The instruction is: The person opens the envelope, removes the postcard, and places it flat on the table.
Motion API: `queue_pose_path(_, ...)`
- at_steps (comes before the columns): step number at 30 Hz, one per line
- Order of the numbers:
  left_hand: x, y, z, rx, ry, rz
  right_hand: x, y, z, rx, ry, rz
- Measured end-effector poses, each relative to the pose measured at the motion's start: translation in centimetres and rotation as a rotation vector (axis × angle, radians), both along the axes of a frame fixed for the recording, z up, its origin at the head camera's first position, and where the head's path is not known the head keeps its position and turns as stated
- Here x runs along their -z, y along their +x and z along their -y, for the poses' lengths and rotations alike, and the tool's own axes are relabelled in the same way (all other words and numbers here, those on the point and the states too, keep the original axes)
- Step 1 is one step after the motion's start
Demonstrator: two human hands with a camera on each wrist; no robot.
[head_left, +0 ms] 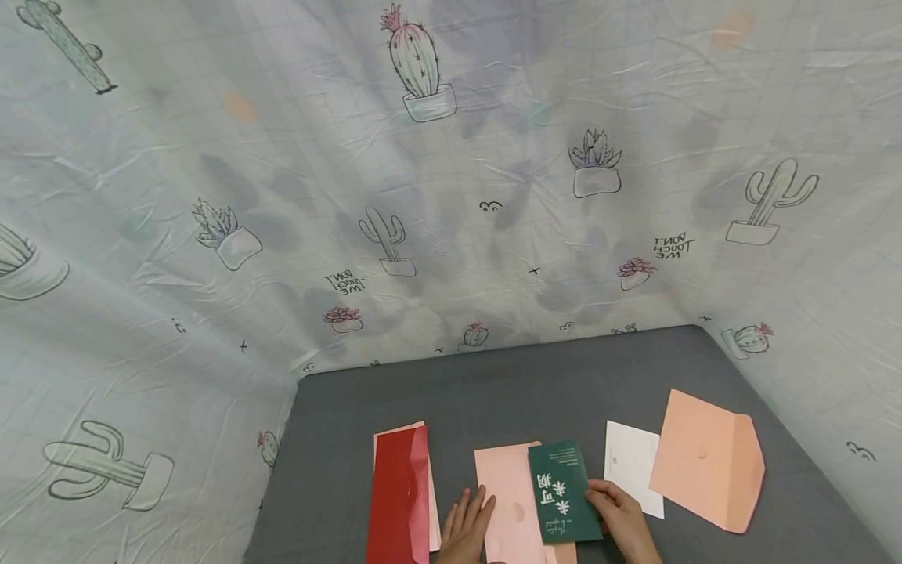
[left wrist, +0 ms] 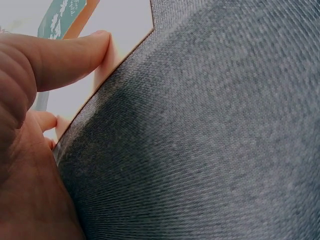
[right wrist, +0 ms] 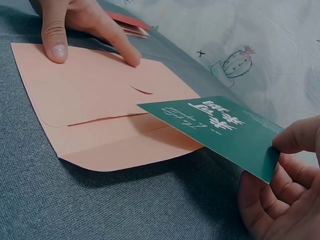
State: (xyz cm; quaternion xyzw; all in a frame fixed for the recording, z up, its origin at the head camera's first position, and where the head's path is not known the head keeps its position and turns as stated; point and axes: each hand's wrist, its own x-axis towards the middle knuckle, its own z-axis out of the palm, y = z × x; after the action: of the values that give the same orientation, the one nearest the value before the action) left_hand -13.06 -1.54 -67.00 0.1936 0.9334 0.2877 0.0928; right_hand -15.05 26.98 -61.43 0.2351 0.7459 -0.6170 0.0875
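A pink envelope lies on the dark cloth with its flap unfolded toward the right. On its left part my left hand rests, the thumb and a finger pressing the paper down. My right hand pinches the outer edge of a green card with white lettering, thumb on top and fingers beneath. Tilted over the flap, the card has its near corner by the envelope's mouth, and that corner still shows above the paper. The left wrist view shows the left thumb on the envelope's face.
Left of the hands, a red envelope lies over a pale pink one. To the right, a white card touches or slips under a peach envelope with its flap unfolded. A cactus-print curtain hangs around the dark table.
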Motion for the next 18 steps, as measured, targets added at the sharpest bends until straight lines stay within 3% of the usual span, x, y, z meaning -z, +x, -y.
queue_pose_path(12, -0.04, -0.02, -0.05, -0.007, -0.038, -0.03, -0.05, -0.19, 0.52, -0.001, -0.08, -0.007)
queue_pose_path(18, -0.16, -0.09, -0.17, -0.003, -0.019, 0.012, -0.32, -0.27, 0.78, -0.011, -0.079, -0.007)
